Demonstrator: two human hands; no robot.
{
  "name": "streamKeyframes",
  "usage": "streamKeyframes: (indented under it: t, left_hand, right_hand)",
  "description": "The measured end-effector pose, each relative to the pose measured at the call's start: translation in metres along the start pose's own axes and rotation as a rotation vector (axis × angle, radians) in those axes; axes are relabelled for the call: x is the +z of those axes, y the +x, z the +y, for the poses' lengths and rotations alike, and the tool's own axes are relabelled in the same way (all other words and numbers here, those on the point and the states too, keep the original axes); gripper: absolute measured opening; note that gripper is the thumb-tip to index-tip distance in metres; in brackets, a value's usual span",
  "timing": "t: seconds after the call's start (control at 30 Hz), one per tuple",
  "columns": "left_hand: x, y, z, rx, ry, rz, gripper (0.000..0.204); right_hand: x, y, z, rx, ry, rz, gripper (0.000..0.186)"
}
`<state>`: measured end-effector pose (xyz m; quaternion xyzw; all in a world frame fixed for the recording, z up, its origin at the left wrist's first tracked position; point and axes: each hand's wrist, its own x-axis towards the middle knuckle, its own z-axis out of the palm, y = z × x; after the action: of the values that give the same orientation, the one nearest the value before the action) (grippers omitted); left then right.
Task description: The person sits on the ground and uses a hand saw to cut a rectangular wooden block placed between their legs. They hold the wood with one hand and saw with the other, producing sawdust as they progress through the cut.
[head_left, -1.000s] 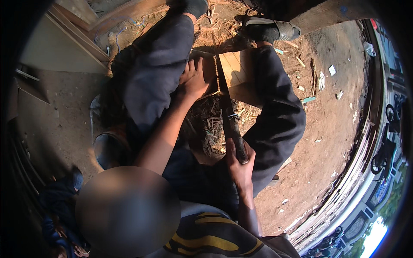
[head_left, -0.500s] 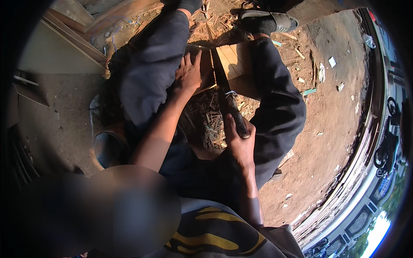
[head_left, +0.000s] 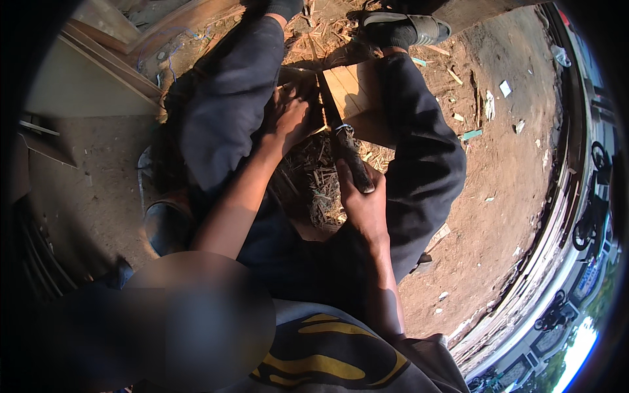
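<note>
Between my knees lies a wooden board with a sunlit right part (head_left: 348,88) and a shaded left part. My left hand (head_left: 288,114) rests on the shaded part, fingers spread and bent over it, partly in shadow. My right hand (head_left: 364,204) is wrapped round the dark handle of a handsaw (head_left: 352,157). Its long dark blade points away from me across the wood, along a bright, jagged-looking line. The handle's front end has a pale band. Shadow and the wood hide some of the blade.
Wood shavings (head_left: 321,180) litter the ground between and beyond my legs. Large panels (head_left: 85,82) lean at the left, near a round dark container (head_left: 164,226). A sandal (head_left: 416,29) is on my right foot. Long planks (head_left: 524,288) edge the dirt ground at right.
My right hand and the handsaw have moved forward, away from me, bringing the handle nearer the board. My left hand stays on the board, its fingers drawn in a little.
</note>
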<state>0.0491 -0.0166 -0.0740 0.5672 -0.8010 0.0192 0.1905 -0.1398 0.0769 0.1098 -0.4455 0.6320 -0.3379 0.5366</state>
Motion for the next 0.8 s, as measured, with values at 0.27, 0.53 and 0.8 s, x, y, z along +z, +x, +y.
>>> streamKeyframes:
  t: [0.27,0.53,0.8]
  left_hand:
    - [-0.04,0.02,0.016,-0.024,0.063,-0.23,0.003]
    - [-0.025,0.016,0.012,-0.088,0.003,-0.276,0.007]
    - [-0.012,0.009,0.009,-0.087,-0.006,-0.122,0.005]
  right_hand:
    - [-0.002,-0.04,0.001,0.024,0.021,0.03,0.017]
    - [-0.005,-0.011,-0.002,0.036,-0.026,-0.01,0.02]
    - [0.002,0.001,0.005,0.061,0.056,-0.021,0.024]
